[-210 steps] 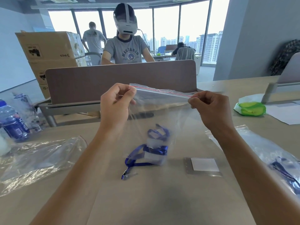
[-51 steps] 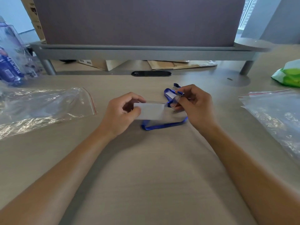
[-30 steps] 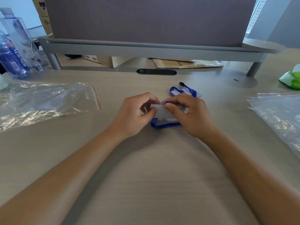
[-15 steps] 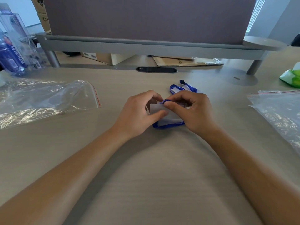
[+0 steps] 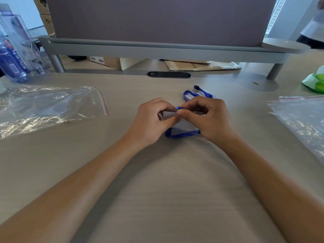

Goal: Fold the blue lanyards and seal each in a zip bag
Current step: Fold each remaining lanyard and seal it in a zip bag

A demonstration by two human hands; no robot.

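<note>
Mostly a wide pale wood-grain desk [image 5: 157, 199], with a dark fabric divider panel on a grey metal rail [image 5: 157, 48] across the back. Big crinkled clear zip bag with a red seal line [image 5: 52, 106] lies flat at left, well apart from the hands; its mouth faces the centre. A second clear zip bag with a red strip [image 5: 301, 120] sits at the right edge, contents not readable. Blue-labelled plastic water bottles [image 5: 14, 55] far left, green-and-white packet [image 5: 315, 81] far right.

Centre: the blue fabric lanyard with a clear plastic badge holder and white card [image 5: 182, 126] rests on the desk between both hands. One blue loop pokes out under the card's near edge; another loop and a black clip lie just beyond the right hand's knuckles.

Left hand [image 5: 150, 123]: fingers curled, thumb and forefinger pinching the card's left end. Right hand [image 5: 210, 120]: fingers curled, thumb and forefinger pinching a bit of blue strap at the card's top edge, tips nearly touching the left hand's.

Step in hand looks like folding or wrapping the strap onto the badge holder; not bagged yet. To do it well: keep the card pinned flat, lay the strap in tight even turns, tuck in the far loop and clip so nothing trails, hold the bundle squeezed until it's inside a bag's mouth. Loose strap likely springs open.
</note>
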